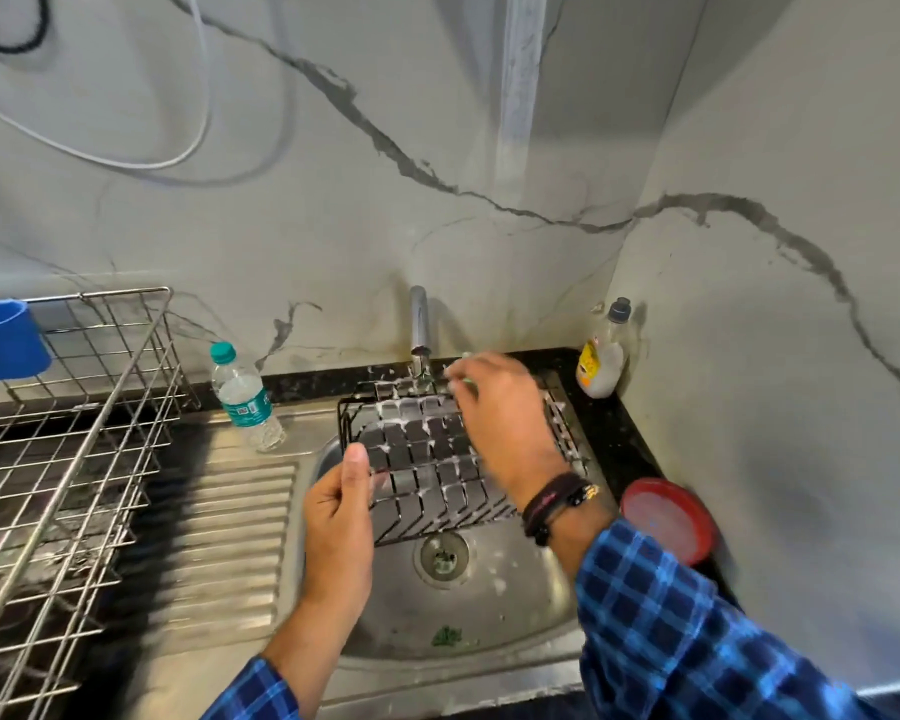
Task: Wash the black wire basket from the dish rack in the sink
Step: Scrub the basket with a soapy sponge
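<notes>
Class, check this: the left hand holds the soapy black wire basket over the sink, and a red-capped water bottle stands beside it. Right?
Not quite. The head view shows the water bottle has a teal cap, not red. The left hand does hold the soapy black wire basket over the sink.

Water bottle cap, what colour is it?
Teal green. The cap on the water bottle shows best in the head view, the only one.
</notes>
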